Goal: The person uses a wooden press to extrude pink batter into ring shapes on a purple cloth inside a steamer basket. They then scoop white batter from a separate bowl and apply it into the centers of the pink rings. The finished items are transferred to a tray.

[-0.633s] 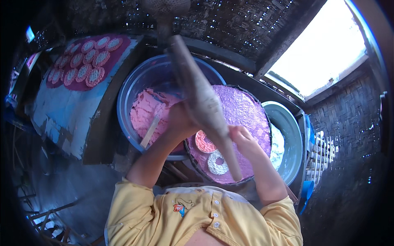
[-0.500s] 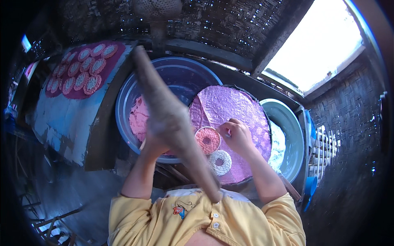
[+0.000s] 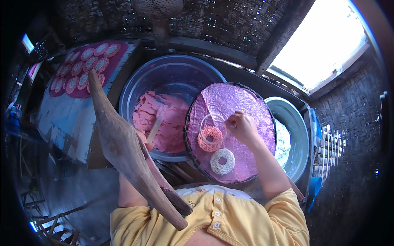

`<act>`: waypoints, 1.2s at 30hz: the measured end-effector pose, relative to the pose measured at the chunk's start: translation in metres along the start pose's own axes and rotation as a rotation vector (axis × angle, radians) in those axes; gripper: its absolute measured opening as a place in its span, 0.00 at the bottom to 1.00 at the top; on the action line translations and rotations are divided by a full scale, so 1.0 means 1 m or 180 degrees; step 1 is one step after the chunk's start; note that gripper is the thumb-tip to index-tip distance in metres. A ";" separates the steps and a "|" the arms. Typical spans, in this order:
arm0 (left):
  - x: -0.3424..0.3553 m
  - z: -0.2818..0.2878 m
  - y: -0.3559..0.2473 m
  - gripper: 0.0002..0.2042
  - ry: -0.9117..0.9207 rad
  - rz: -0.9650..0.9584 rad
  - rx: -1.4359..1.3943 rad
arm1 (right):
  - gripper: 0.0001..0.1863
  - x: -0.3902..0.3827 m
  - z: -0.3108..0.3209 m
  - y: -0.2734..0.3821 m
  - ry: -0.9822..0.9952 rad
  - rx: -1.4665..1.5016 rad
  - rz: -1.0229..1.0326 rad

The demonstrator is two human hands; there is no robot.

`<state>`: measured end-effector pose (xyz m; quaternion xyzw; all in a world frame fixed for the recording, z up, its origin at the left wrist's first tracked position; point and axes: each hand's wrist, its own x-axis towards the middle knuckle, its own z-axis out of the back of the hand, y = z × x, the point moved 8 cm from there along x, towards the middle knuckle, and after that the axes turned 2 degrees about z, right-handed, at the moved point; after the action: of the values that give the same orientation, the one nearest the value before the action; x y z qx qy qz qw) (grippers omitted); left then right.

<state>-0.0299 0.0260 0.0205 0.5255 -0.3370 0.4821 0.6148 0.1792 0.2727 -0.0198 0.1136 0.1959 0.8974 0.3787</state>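
Observation:
My left hand (image 3: 145,140) is mostly hidden behind a two-part wooden press (image 3: 117,133) with long tapering handles, its fingers closed around it. A pale flat stick (image 3: 154,129) shows beside those fingers, its far end at the pink dough (image 3: 169,107). My right hand (image 3: 242,125) pinches the edge of a thin, whitish ring mould (image 3: 201,124), tilted above the purple-covered round tray (image 3: 246,151). Below the mould lies a pink ring of squiggly dough strands (image 3: 204,143). Nearer me, a white strand ring (image 3: 230,162) rests on the tray.
A large blue basin (image 3: 135,69) holds the dough. Right of the tray stands a grey-green basin (image 3: 303,151) with something white in it. Several pink-and-white rounds (image 3: 77,68) lie on a dark pink sheet at left. A woven wall (image 3: 205,20) rises behind.
The ring mould has lifted off the pink ring in my right hand. The wooden press has swung left and toward me, uncovering more of the dough and the stick.

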 end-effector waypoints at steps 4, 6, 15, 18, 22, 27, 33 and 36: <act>0.014 0.006 0.000 0.28 -0.0261 -0.0338 -0.0460 | 0.08 0.029 0.006 -0.009 -0.0350 -0.0129 0.0111; 0.016 0.000 -0.002 0.28 0.0277 -0.0299 -0.0714 | 0.08 0.040 0.001 -0.013 -0.0442 -0.0179 0.0074; -0.042 0.012 0.006 0.28 0.0739 -0.0092 0.1139 | 0.17 0.039 -0.004 -0.005 -0.0151 -0.0268 -0.0126; -0.039 0.005 0.008 0.27 0.0525 -0.0384 0.1208 | 0.34 0.034 -0.007 0.016 -0.0104 -0.0389 0.0492; -0.005 0.003 0.012 0.21 0.0329 0.0781 -0.0440 | 0.38 0.029 -0.012 0.038 0.0071 -0.0464 0.0846; 0.011 -0.016 0.013 0.19 0.2011 0.2985 -0.1691 | 0.43 0.010 0.025 0.107 -0.0115 0.0713 0.1427; 0.053 -0.055 -0.039 0.09 0.2611 0.2004 -0.1157 | 0.36 0.002 0.079 0.205 -0.0599 0.0528 0.2114; 0.072 -0.054 -0.038 0.08 0.2453 0.1802 -0.1739 | 0.33 -0.021 0.091 0.251 -0.0769 -0.0050 0.2759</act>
<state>0.0231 0.0960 0.0626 0.0211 -0.3285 0.6811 0.6540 0.0665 0.1219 0.1708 0.2862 0.0778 0.9549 -0.0112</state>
